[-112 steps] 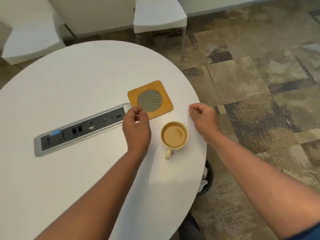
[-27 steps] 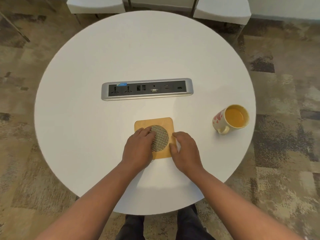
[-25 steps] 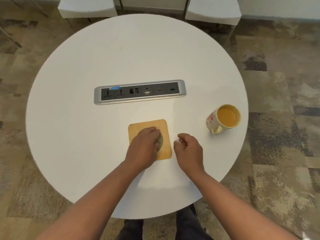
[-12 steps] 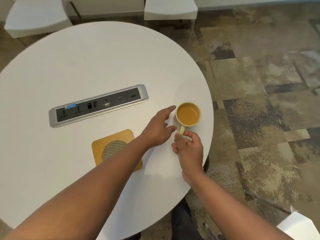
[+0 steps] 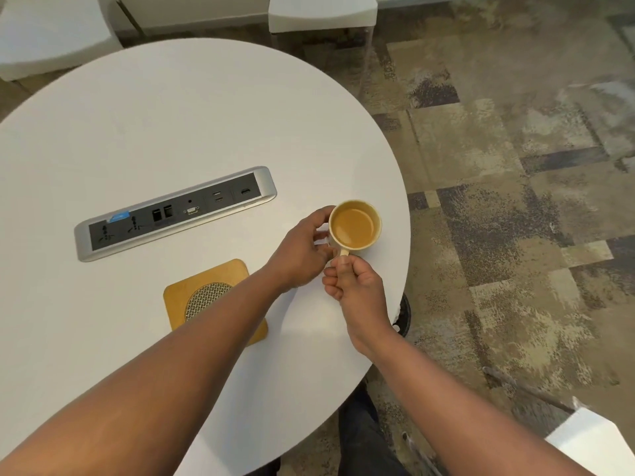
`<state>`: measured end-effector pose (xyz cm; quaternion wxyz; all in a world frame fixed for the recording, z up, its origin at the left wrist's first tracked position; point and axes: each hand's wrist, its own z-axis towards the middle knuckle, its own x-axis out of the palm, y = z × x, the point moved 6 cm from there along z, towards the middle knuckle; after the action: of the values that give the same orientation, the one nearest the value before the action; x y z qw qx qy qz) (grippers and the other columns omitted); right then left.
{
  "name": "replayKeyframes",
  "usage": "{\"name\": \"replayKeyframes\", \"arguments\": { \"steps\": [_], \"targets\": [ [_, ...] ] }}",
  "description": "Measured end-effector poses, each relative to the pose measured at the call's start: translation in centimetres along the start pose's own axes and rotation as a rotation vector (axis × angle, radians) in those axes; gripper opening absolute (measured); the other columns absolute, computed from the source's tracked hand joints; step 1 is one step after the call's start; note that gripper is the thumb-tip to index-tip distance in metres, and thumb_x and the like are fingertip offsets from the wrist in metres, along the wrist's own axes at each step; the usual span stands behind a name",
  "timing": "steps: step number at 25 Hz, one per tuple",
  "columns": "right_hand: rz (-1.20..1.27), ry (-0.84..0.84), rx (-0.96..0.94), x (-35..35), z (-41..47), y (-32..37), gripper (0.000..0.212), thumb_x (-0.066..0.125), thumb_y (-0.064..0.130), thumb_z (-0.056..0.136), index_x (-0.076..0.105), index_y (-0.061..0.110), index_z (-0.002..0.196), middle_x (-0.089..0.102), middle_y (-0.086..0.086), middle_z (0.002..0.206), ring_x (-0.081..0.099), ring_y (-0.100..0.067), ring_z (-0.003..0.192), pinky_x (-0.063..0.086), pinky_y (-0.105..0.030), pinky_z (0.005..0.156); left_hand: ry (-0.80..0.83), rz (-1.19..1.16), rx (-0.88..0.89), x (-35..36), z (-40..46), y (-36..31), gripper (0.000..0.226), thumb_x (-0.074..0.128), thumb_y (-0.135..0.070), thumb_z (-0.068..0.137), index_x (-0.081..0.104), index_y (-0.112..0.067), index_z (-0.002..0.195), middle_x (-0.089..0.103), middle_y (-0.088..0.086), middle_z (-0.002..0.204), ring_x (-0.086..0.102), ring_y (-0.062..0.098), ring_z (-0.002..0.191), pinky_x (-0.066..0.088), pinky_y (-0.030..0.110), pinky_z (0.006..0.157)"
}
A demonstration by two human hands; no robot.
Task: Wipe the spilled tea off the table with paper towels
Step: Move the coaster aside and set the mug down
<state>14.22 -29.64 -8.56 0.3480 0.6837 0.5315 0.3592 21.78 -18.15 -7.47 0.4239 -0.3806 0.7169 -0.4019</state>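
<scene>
A: Assessing the current step: no spilled tea shows on the table [image 5: 171,108], and no paper towels are in view. The wipe itself has not begun. The cup [image 5: 355,225], nearly full of tea [image 5: 353,227], stands upright near the table's right edge, well right of the power strip [image 5: 175,211] and to the right of and beyond the coaster [image 5: 214,297].

B: Hand states?

A: The right hand [image 5: 357,286] is pinched closed on the cup handle at the near side, thumb on top. The left hand [image 5: 304,250] cups the left wall of the cup, fingers curved round it and touching; its forearm crosses over the coaster's near right corner.

B: Next move?

A: Judged from the pose, the cup is about to be shifted, probably toward the coaster. That calls for a level lift; the tea sits close to the rim, so any tilt risks a spill. Towels must then be found outside the visible area.
</scene>
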Motion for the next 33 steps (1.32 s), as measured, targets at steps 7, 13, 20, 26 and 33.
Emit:
{"name": "replayKeyframes", "arguments": {
  "steps": [7,13,20,26,33],
  "targets": [
    [-0.147,0.069,-0.036,0.2,-0.9,-0.1,0.027,0.048,0.029,0.104,0.068,0.024,0.087,0.065,0.004,0.079,0.060,-0.012,0.078,0.054,-0.031,0.080,-0.097,-0.096,-0.012,-1.4,-2.7,0.8,0.065,0.072,0.002,0.088,0.050,-0.031,0.140,0.061,-0.007,0.135,0.063,0.016,0.118,0.056,0.032,0.094],
    [-0.263,0.233,-0.046,4.3,-4.2,-0.5,0.027,0.047,0.030,0.104,0.067,0.022,0.087,0.067,0.006,0.080,0.062,-0.009,0.078,0.055,-0.027,0.077,-0.239,-0.088,-0.031,-5.8,-8.7,2.4,0.067,0.079,-0.002,0.085,0.051,-0.025,0.141,0.059,-0.007,0.136,0.060,0.007,0.119,0.052,0.016,0.090],
    [-0.306,0.424,-0.003,10.3,-8.0,-3.3,0.027,0.047,0.028,0.104,0.068,0.025,0.088,0.068,0.006,0.081,0.061,-0.005,0.077,0.054,-0.022,0.074,-0.352,-0.140,-0.098,-10.6,-16.1,6.2,0.065,0.078,0.002,0.084,0.053,-0.026,0.138,0.064,-0.006,0.127,0.063,0.006,0.115,0.054,0.019,0.090],
    [-0.359,0.503,0.048,13.3,-9.7,-5.7,0.025,0.048,0.027,0.104,0.069,0.025,0.090,0.069,0.006,0.083,0.062,-0.006,0.077,0.054,-0.024,0.076,-0.421,-0.151,-0.123,-12.8,-20.2,8.7,0.063,0.080,-0.001,0.083,0.058,-0.035,0.132,0.065,-0.008,0.126,0.065,0.009,0.112,0.056,0.023,0.091],
    [-0.400,0.513,0.087,13.5,-10.0,-6.9,0.025,0.048,0.025,0.104,0.069,0.020,0.090,0.069,0.002,0.085,0.061,-0.011,0.079,0.054,-0.027,0.078,-0.456,-0.144,-0.143,-12.7,-21.4,10.0,0.067,0.084,-0.004,0.080,0.056,-0.053,0.117,0.068,-0.013,0.117,0.067,0.002,0.105,0.055,0.017,0.086]
  ]
}}
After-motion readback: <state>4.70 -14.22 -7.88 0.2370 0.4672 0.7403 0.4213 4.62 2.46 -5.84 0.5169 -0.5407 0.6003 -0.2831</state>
